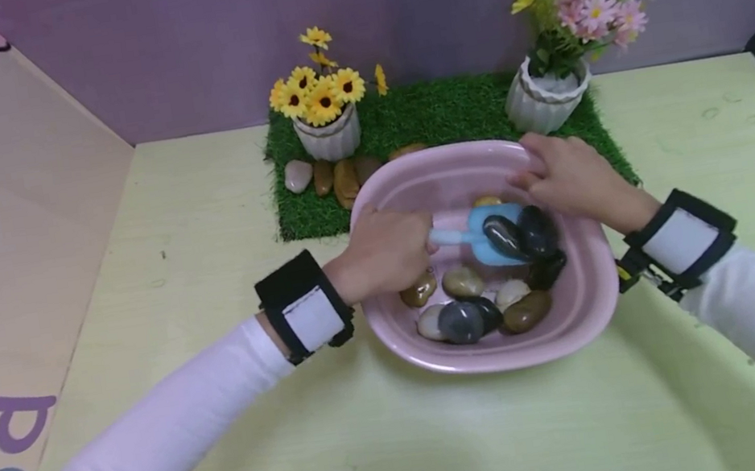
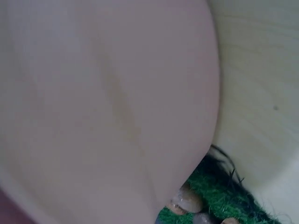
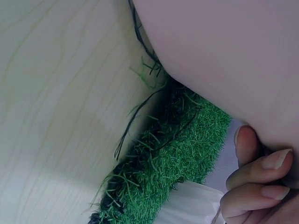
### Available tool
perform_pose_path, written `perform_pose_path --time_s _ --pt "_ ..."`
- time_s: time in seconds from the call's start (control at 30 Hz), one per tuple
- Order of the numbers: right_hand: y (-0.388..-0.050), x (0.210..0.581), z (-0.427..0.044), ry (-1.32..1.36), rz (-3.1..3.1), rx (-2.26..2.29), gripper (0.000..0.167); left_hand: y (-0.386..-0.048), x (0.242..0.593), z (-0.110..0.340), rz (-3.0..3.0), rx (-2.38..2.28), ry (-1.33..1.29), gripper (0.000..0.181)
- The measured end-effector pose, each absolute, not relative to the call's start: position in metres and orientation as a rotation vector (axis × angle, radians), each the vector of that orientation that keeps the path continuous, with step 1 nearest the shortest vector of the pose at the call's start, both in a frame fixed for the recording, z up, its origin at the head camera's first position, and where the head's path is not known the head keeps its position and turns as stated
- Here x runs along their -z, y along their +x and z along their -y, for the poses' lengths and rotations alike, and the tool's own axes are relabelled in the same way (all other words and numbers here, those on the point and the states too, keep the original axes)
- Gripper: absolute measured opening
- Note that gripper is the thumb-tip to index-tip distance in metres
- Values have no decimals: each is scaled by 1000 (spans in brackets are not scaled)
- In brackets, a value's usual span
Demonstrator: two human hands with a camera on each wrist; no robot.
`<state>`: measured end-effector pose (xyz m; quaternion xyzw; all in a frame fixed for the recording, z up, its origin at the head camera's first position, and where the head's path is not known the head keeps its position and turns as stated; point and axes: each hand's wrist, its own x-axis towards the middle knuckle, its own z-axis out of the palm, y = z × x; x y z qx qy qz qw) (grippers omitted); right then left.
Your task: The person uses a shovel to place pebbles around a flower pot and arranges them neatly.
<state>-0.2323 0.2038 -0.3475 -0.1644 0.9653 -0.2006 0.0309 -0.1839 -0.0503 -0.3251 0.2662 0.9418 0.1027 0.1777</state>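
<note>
A pink plastic basin holds several smooth stones, pale, brown and dark. Over its left side, my left hand grips the handle of a light blue toy shovel. Two dark stones lie on or against the shovel's blade. My right hand holds the basin's upper right rim, thumb on the inside. From the right wrist view, curled fingers press the underside of the rim. The basin's outer wall fills most of the left wrist view, where the left hand is hidden.
Behind the basin lies a green turf mat, partly covered by it. Standing there are a pot of yellow flowers and a leaning pot of pink flowers. Several stones sit on the mat. A pale wooden table supports everything.
</note>
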Motion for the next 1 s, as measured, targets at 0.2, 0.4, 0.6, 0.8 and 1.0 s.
perform_pose_path --time_s 0.2,0.4,0.6,0.8,1.0 --pt "-232 347 -203 -523 -2988 598 24 -186 322 51 -2599 -327 763 16" --pt "-231 346 -203 -515 -2983 599 25 -182 327 49 -2570 -213 825 16" --pt "-231 347 -203 -508 -2984 608 25 -179 324 46 -2566 -140 804 16" --pt "-232 348 -203 -514 -2976 611 26 -175 323 45 -2587 -32 844 31" --pt "-232 346 -203 -503 -2968 604 26 -177 327 48 -2600 -87 950 26"
